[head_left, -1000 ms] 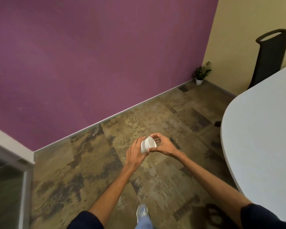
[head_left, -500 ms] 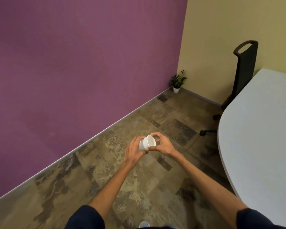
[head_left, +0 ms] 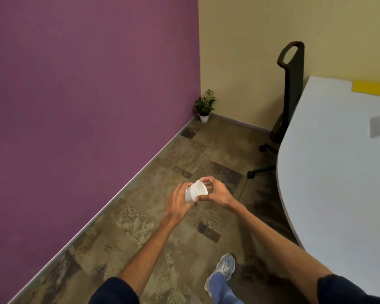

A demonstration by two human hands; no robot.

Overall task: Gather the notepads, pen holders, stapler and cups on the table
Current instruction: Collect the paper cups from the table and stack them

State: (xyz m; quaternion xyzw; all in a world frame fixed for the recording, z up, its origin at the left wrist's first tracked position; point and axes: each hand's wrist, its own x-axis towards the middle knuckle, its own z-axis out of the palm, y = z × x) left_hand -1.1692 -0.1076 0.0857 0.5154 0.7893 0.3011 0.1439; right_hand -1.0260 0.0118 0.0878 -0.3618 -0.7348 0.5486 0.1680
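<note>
Left grip (head_left: 177,202) wraps the base of a small white paper cup (head_left: 195,191), right grip (head_left: 216,194) pinches its rim. Cup's tipped on its side, held over the patchy brown floor (head_left: 140,216), well off the pale grey rounded bench (head_left: 338,183). Flat yellow notepad (head_left: 370,88) sits at the bench's far edge, black office chair (head_left: 291,88) beside that end.
</note>
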